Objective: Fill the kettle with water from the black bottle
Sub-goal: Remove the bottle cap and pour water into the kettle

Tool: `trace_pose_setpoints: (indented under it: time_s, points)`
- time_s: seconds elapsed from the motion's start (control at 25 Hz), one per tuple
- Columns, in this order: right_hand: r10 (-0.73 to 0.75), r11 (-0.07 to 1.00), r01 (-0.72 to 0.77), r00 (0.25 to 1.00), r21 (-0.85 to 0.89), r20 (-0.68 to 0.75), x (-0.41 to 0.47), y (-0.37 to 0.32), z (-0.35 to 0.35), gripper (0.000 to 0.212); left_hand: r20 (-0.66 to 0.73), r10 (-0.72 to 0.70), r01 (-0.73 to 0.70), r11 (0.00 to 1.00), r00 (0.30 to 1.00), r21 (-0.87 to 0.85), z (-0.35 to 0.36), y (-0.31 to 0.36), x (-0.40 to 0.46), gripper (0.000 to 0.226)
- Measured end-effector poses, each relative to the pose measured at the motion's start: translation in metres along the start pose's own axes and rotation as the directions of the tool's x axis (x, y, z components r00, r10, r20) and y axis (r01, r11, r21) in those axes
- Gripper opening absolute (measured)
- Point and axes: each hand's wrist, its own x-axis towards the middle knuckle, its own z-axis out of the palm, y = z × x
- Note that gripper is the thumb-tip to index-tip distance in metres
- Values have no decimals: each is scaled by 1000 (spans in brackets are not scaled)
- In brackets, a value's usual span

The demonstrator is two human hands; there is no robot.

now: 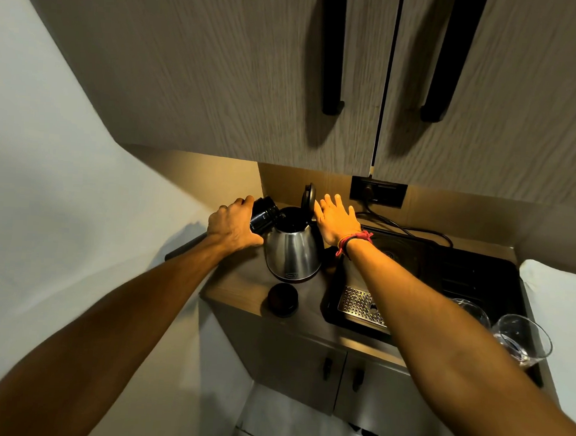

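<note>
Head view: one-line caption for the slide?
Left hand tips black bottle into open kettle; right hand steadies its raised lid.

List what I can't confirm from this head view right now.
- Water flow or level: the steel kettle's opening is too dark.
- The black bottle's base: covered by the left hand.
- Kettle handle: hidden behind the right hand.
- Wall socket switch state: too small and dim.

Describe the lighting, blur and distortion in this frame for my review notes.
Head view: warm under-cabinet light falls on the kettle and right hand; the cabinet doors above show motion blur; wide-angle stretch bows both forearms; the left hand and black bottle stay readable.
</note>
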Motion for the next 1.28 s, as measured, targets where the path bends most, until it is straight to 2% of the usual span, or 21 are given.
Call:
trace_pose_setpoints:
  time_s: [0.24,0.88,1.12,1.28]
  points:
    - [37,997,-36,999,63,-17,2,-1,0,46,-1,2,-2,1000,1000,15,-6,1,0,81]
    - [5,1000,-5,1000,-13,6,1,1,0,50,10,18,-19,998,1000,67,-5,3,2,78]
    - [5,1000,-5,1000,4,5,2,1,1,50,-6,30,-30,999,1000,46,-2,2,4,80]
    - [-7,1000,7,1000,-6,7,2,0,1,52,-7,33,-33,999,999,-37,2,2,6,84]
